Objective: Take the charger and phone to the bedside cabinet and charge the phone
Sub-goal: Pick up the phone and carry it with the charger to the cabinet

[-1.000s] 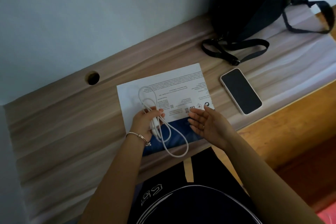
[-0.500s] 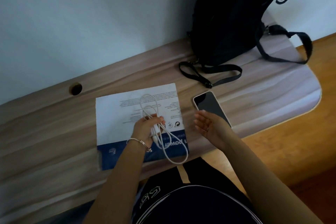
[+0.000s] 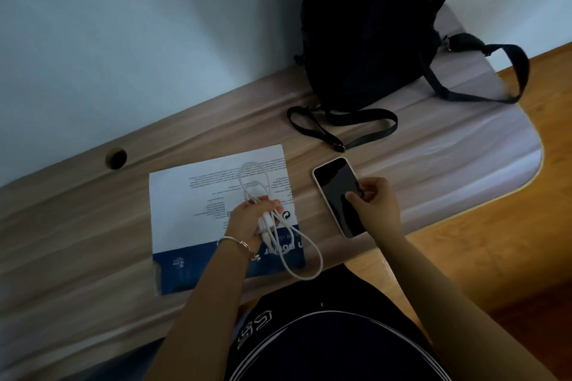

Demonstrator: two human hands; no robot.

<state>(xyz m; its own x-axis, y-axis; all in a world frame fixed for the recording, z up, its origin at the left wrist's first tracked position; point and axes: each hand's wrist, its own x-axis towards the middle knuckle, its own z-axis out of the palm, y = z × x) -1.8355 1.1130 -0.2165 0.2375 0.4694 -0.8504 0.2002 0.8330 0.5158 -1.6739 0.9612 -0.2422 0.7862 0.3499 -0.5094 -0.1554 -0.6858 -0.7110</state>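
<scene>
My left hand (image 3: 249, 219) is closed around a white charger (image 3: 266, 224) with its white cable looped; the loops hang out above and below my fingers, over a white and blue printed sheet (image 3: 192, 195). A phone (image 3: 335, 185) with a dark screen and pale case lies face up on the wooden desk (image 3: 93, 241), right of the sheet. My right hand (image 3: 376, 204) pinches the phone's right edge, thumb on the screen, fingers curled at the side. The phone still rests flat on the desk.
A black backpack (image 3: 368, 28) stands against the wall at the back right, its straps (image 3: 340, 125) trailing onto the desk just behind the phone. A round cable hole (image 3: 115, 158) is in the desk at the back left. The desk's rounded right corner borders an orange wood floor (image 3: 495, 241).
My right hand moved right from beside the sheet and closed on the phone's edge. My left hand keeps its hold on the charger. The camera view shifted.
</scene>
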